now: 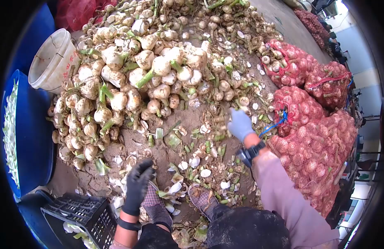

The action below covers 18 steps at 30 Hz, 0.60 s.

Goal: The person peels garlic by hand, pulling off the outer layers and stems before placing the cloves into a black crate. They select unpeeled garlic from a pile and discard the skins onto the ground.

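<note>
My right hand (pixel 240 125), in a pale blue-grey glove, reaches out low over the litter to the right of the bulb pile. A brownish blur lies by its fingertips, and I cannot make out whether the hand holds it. My left hand (pixel 137 184), in a dark glove, hovers above my left shoe with its fingers loosely bent and nothing visible in them. Ahead is a big heap of soil-stained white bulbs (pixel 161 65), several with green stem stubs. Cut stem pieces (pixel 207 146) and white peeled scales (pixel 205 173) are scattered on the ground between the heap and my feet.
Red mesh sacks full of bulbs (pixel 312 155) stand close on the right, one tied with blue cord (pixel 275 125). At left are a white bucket (pixel 51 60), a blue tub (pixel 34 137) with pale pieces inside, and a black crate (pixel 82 211). Red netting (pixel 80 12) lies behind.
</note>
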Motion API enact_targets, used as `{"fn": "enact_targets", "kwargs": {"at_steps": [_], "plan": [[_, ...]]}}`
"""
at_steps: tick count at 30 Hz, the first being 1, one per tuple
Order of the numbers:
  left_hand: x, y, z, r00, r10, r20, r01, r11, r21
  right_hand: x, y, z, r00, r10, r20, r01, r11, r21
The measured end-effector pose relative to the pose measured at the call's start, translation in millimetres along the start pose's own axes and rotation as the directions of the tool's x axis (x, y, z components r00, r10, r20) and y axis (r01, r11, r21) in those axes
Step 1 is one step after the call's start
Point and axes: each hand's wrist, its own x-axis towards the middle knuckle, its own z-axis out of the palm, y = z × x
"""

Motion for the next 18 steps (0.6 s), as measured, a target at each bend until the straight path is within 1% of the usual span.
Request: {"fn": "enact_targets", "kwargs": {"at_steps": [1, 2, 3, 4, 5, 7, 8, 9, 10, 11, 12, 13, 15, 16, 17, 18], "plan": [[-2, -10, 6, 0.998, 0.034, 0.057, -0.038, 0.996, 0.074, -16, -3, -6, 0.997, 0.042, 0.068, -0.052, 0.989, 0.140], [1, -20, 15, 0.991, 0.108, 0.084, -0.119, 0.983, 0.142, -32, -11, -5, 0.991, -0.044, 0.129, -0.026, 0.868, 0.496], [2, -25, 26, 0.978, 0.170, 0.118, -0.192, 0.959, 0.211, -52, -26, 0, 0.977, -0.139, 0.161, -0.041, 0.619, 0.784], [-4, 1, 41, 0.984, 0.086, 0.153, -0.130, 0.943, 0.305, -76, -52, -5, 0.941, -0.244, 0.236, -0.082, 0.511, 0.856], [-2, 7, 55, 0.910, 0.351, 0.221, -0.413, 0.810, 0.417, -95, -79, -6, 0.891, -0.359, 0.280, -0.128, 0.394, 0.910], [3, 6, 63, 0.883, 0.422, 0.205, -0.463, 0.715, 0.524, -119, -110, 40, 0.842, -0.499, 0.204, -0.072, 0.270, 0.960], [4, -2, 49, 0.933, 0.327, 0.151, -0.358, 0.881, 0.308, -121, -119, 33, 0.779, -0.552, 0.297, -0.139, 0.311, 0.940], [6, 3, 43, 0.968, 0.216, 0.129, -0.225, 0.972, 0.060, -122, -125, 24, 0.708, -0.591, 0.386, -0.199, 0.358, 0.912], [-1, 13, 43, 0.985, 0.141, 0.099, -0.130, 0.986, -0.105, -111, -120, 46, 0.661, -0.622, 0.420, -0.247, 0.348, 0.905], [-4, -1, 30, 0.969, 0.230, 0.091, -0.242, 0.959, 0.151, -102, -114, 67, 0.616, -0.647, 0.449, -0.296, 0.338, 0.894], [-10, -3, 30, 0.971, 0.217, 0.103, -0.231, 0.961, 0.154, -101, -123, 42, 0.630, -0.589, 0.506, -0.100, 0.584, 0.805], [-15, -4, 29, 0.973, 0.205, 0.107, -0.220, 0.962, 0.161, -104, -124, 55, 0.700, -0.622, 0.351, 0.068, 0.547, 0.834], [-17, -17, 24, 0.990, 0.133, 0.036, -0.132, 0.991, -0.031, -116, -132, 57, 0.757, -0.619, 0.207, 0.285, 0.598, 0.749], [-19, -18, 21, 0.996, 0.078, 0.030, -0.074, 0.992, -0.106, -121, -135, 57, 0.777, -0.600, 0.194, 0.250, 0.575, 0.779], [-20, -13, 19, 0.998, 0.064, 0.026, -0.062, 0.996, -0.063, -127, -137, 58, 0.795, -0.579, 0.182, 0.213, 0.546, 0.810], [-24, -13, 16, 1.000, 0.013, 0.023, -0.009, 0.988, -0.151, -128, -139, 63, 0.805, -0.580, 0.127, 0.265, 0.543, 0.797]]}}
